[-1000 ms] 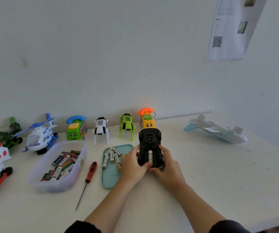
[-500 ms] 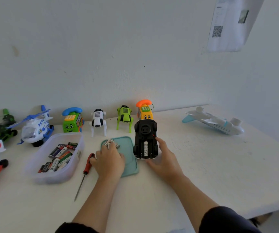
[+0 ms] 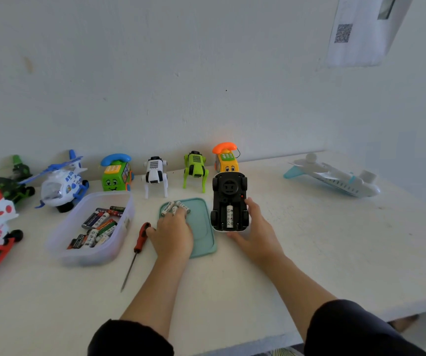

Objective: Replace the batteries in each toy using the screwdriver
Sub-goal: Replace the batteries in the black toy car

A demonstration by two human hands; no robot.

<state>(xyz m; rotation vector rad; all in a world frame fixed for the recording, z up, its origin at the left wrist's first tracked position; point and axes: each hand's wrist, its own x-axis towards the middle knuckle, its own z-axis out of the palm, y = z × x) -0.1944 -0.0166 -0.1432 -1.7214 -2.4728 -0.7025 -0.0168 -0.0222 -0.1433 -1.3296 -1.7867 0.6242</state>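
Note:
A black toy car (image 3: 229,199) lies upside down on the white table, its battery bay uncovered with one white battery (image 3: 229,216) showing in it. My right hand (image 3: 254,228) holds the car's right side. My left hand (image 3: 173,231) lies over the teal lid (image 3: 201,235), its fingertips on the white batteries (image 3: 174,207) at the lid's far end; whether it grips one is hidden. A red-handled screwdriver (image 3: 137,250) lies on the table just left of my left hand.
A clear tub (image 3: 63,242) of mixed batteries stands left of the screwdriver. Along the wall stand a green phone toy (image 3: 115,173), a white robot dog (image 3: 154,176), a green robot dog (image 3: 196,170) and an orange phone toy (image 3: 226,158). Helicopters (image 3: 61,183) sit far left, a white plane (image 3: 335,177) right.
My left hand left the car and moved left onto the batteries on the teal lid. My right hand stays at the car's right side.

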